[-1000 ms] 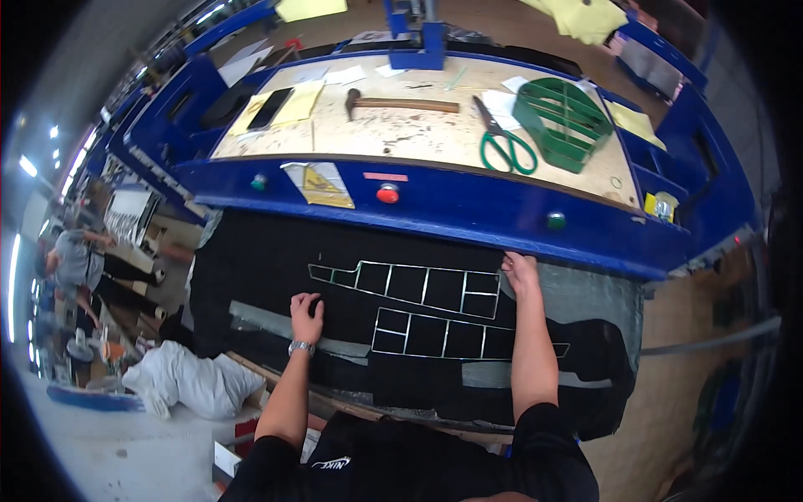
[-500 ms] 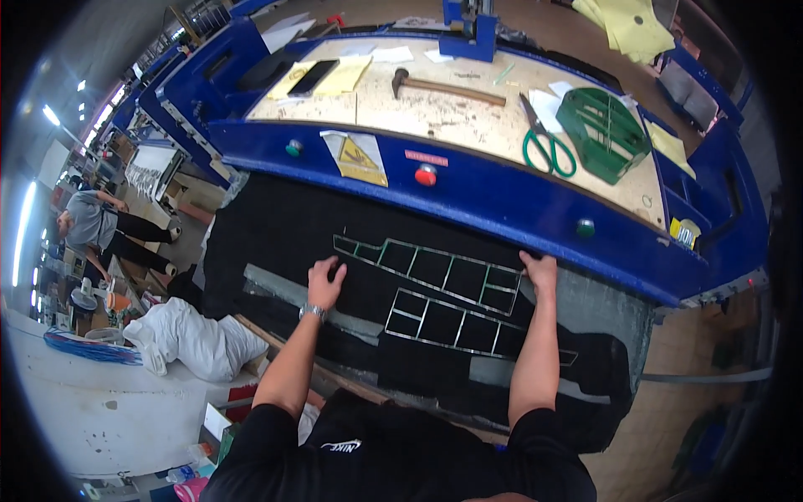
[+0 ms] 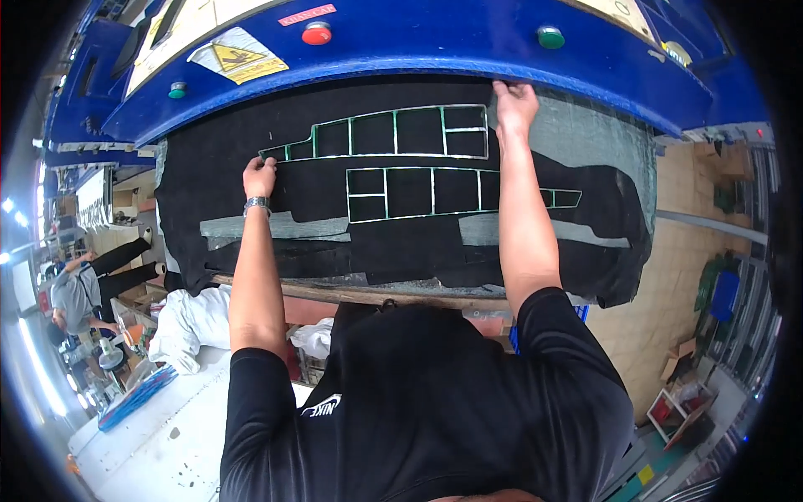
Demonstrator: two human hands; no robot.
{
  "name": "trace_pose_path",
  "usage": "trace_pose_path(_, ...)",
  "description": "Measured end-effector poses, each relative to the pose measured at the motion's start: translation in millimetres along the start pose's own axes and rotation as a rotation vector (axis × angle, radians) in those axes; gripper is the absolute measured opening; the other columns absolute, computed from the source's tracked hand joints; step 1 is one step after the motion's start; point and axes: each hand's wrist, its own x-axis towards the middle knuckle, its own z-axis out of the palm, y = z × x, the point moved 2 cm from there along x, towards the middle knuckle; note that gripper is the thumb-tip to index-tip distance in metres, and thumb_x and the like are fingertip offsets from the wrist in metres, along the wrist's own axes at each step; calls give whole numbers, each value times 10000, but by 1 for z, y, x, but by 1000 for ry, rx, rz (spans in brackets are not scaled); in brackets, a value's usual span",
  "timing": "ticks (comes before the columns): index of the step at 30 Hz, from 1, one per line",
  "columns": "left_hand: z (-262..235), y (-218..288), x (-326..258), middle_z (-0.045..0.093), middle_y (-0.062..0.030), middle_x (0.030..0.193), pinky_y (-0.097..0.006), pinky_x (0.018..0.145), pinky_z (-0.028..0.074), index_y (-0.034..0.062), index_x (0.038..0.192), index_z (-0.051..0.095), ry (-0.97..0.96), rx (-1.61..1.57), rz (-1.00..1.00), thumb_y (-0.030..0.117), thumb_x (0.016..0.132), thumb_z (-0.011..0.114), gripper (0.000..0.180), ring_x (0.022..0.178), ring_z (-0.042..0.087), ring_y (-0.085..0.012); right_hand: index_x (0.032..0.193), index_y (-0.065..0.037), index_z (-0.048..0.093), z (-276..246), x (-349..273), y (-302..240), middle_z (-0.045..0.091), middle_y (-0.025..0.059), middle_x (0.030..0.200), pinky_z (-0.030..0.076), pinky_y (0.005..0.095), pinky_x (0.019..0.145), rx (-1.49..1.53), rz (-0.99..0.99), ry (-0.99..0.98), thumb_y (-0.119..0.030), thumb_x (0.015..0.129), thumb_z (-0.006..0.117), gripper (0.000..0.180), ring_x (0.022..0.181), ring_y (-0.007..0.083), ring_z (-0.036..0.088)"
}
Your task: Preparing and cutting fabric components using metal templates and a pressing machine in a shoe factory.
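Upper compartmented frame (image 3: 396, 134) (black cloth (image 3: 419, 132) within)

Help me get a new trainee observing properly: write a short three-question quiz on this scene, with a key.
1. Multiple choice: which part of the upper metal frame is the left hand nearest?
a) its narrow left end
b) its middle
c) its wide right end

2. True or false: the lower metal frame lies apart from the upper one.

3. Fill in the colour: on the blue beam, the button between the left green button and the right green button is ___.

Key: 1. a; 2. true; 3. red
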Motion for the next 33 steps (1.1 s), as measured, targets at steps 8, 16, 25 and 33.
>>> trace_pose_path(8,-19,-33,-17,713,-68,766,-329,734,523,10,1028,704,58,94,87,301,844,707,344,724,672,-177,1013,-17,717,-45,-64,-46,745,129,832,541,364,765,-757,-24,-596,-384,883,733,389,803,258,724)
trace_pose_path(16,-18,-12,-27,753,-145,997,-374,884,535,31,1124,717,47,163,49,342,828,704,429,986,718,-285,911,-13,678,-55,-91,-52,682,172,757,509,451,699,-939,-234,-613,-187,879,666,177,747,367,684)
trace_pose_path(25,-24,6,-45,755,-129,951,-378,862,539,71,1145,723,95,172,76,340,830,702,415,942,722,-282,866,3,673,-57,-94,-60,673,142,705,508,387,647,-866,-246,-659,-191,862,700,196,660,290,680)
trace_pose_path(33,-20,5,-44,755,-99,859,-377,803,545,73,1064,741,50,182,130,405,840,664,408,845,732,-247,900,5,698,-68,-92,-60,706,143,739,525,347,652,-841,-240,-716,-192,862,724,202,667,244,698)
